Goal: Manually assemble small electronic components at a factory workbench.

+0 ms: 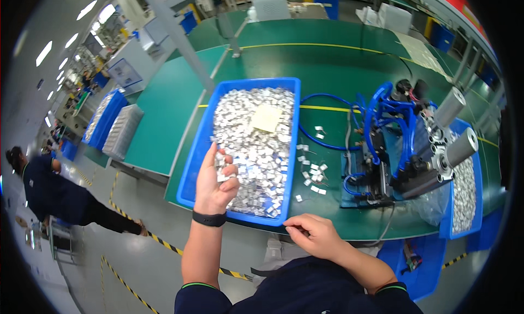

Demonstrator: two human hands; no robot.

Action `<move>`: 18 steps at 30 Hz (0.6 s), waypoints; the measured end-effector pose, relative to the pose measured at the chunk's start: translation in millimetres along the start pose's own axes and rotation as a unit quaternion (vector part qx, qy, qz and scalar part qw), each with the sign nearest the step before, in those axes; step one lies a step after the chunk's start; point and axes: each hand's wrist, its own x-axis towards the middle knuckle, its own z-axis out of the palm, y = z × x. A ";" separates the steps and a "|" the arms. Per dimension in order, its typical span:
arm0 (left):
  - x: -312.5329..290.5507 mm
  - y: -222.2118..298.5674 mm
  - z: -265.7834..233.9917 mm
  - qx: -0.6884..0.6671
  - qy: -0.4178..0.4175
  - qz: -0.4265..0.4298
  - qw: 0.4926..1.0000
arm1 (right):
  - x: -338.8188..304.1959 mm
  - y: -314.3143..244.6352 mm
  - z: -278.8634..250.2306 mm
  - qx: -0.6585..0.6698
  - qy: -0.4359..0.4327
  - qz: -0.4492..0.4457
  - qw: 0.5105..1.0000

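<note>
My left hand [217,182] is turned palm up over the left side of a blue tray [297,150]. Its fingers curl round a few small white parts [221,164]. Many more of these white parts [251,172] fill the tray, and a pale yellow paper slip [266,118] lies on top of them. My right hand [315,235] is at the near right corner of the tray, thumb and forefinger drawn together in a pinch. Whatever sits between those fingertips, if anything, is too small to make out.
Loose white parts [315,175] with thin leads lie right of the tray on the green table [327,63]. Beyond them stands a machine with blue hoses [382,145] and metal cylinders. Another blue tray [446,221] of parts is at far right. A person [60,188] stands at left.
</note>
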 end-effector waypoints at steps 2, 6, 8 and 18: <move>-6.2 -6.1 -0.3 -0.030 -0.019 -0.009 0.999 | -5.2 2.4 1.1 -0.011 -0.007 -0.028 1.000; -15.7 -24.7 2.2 -0.066 -0.058 -0.013 0.996 | -23.9 20.0 -5.6 -0.056 0.035 0.006 0.998; -19.1 -30.9 -0.5 -0.088 -0.071 -0.002 0.994 | -27.5 23.9 -8.6 -0.118 0.076 0.025 0.990; -21.6 -45.8 3.1 -0.172 -0.116 -0.044 0.977 | 9.0 46.5 -13.3 -0.350 0.076 0.201 0.912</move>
